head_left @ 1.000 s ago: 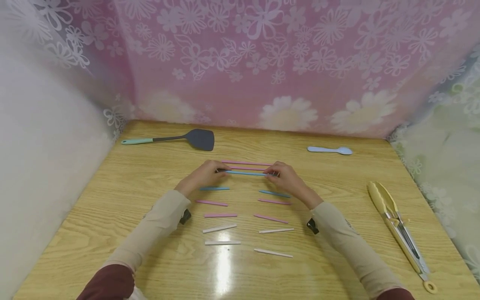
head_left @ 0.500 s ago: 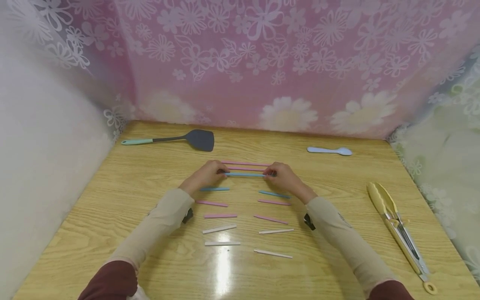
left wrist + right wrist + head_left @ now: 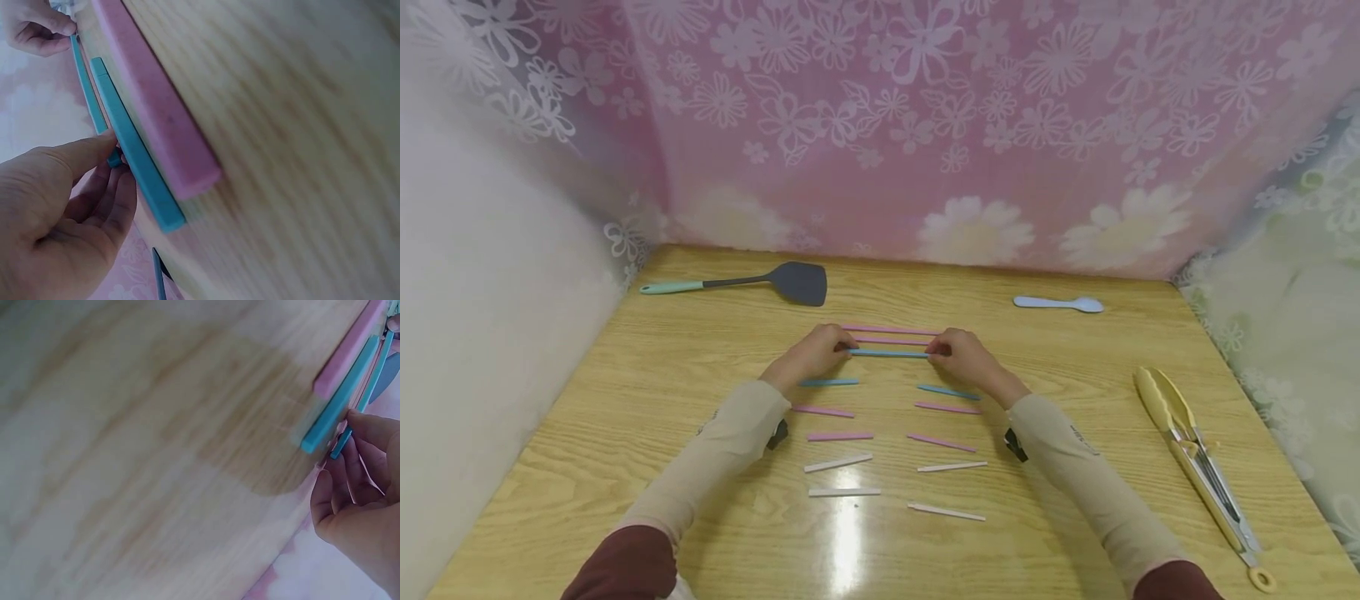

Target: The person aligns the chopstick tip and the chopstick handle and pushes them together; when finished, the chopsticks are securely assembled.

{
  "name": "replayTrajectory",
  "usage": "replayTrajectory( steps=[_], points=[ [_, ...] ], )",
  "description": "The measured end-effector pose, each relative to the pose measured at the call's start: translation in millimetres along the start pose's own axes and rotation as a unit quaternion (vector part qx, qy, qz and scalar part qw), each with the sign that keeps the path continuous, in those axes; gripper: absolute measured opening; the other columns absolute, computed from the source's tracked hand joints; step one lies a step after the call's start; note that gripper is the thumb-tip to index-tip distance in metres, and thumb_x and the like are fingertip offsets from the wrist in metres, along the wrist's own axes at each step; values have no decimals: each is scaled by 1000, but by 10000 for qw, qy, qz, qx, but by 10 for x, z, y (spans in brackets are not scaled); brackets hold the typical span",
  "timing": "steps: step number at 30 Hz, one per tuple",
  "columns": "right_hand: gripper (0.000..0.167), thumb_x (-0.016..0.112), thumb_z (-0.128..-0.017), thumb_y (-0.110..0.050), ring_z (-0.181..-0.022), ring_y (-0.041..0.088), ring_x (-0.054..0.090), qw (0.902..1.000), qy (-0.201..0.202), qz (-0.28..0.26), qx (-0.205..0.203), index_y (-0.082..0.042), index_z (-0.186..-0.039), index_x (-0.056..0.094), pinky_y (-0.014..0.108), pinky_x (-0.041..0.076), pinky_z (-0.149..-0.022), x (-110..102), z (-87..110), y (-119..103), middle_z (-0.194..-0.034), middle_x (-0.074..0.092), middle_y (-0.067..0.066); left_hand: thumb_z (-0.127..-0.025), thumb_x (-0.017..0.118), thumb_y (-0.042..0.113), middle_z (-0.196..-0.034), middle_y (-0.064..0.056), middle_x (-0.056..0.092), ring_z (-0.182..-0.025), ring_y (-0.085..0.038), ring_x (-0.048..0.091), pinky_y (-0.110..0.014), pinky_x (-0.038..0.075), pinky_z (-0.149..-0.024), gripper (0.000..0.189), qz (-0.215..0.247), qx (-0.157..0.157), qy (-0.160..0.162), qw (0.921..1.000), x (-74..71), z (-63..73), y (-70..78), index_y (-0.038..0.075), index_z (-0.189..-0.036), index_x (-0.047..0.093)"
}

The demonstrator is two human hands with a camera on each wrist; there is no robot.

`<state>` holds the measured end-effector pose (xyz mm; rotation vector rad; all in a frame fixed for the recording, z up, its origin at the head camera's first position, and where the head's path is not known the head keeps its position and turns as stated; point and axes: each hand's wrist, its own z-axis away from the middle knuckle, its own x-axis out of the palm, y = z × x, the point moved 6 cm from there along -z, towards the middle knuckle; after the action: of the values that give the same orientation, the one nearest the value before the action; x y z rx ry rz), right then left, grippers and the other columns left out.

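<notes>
A long blue stick (image 3: 889,354) lies crosswise between the hands, pinched at its left end by my left hand (image 3: 814,353) and at its right end by my right hand (image 3: 967,360). In the left wrist view, thumb and fingers of the left hand (image 3: 69,212) close on the blue stick (image 3: 89,87). The right wrist view shows the right hand (image 3: 369,487) gripping the other end. Just behind lie two long pink sticks, the farther one (image 3: 891,331) and the nearer one (image 3: 892,342), their ends partly hidden by the hands.
Two columns of short sticks lie nearer the body: blue (image 3: 830,382), pink (image 3: 840,437) and white (image 3: 845,492), matched on the right. A spatula (image 3: 797,283) is back left, a pale blue spoon (image 3: 1060,304) back right, yellow-tipped tongs (image 3: 1198,467) far right.
The blue stick has shifted slightly toward the body, away from the pink sticks. Both forearms have drawn a little inward, while the hands still hold its ends.
</notes>
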<state>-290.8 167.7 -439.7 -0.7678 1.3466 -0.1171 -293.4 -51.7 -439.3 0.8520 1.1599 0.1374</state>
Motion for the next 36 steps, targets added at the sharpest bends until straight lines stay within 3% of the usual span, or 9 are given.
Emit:
replayTrajectory(
  steps=[26, 36],
  points=[
    [12, 63, -92, -7, -83, 20, 56, 9998, -40, -204, 58, 0, -98, 70, 35, 49, -75, 19, 33, 22, -94, 63, 11, -93, 57, -1, -115, -17, 62, -104, -27, 60, -33, 51, -89, 24, -22, 107, 25, 9999, 7, 51, 37, -6, -115, 64],
    [11, 65, -90, -7, -86, 23, 58, 9994, 199, -276, -32, 0, -97, 71, 39, 50, -79, -44, 75, -11, -94, 64, 12, -94, 57, 3, -114, -15, 63, -105, -26, 60, -34, 50, -91, 24, -20, 104, 132, 9999, -18, 55, 2, -3, -117, 64]
  ],
)
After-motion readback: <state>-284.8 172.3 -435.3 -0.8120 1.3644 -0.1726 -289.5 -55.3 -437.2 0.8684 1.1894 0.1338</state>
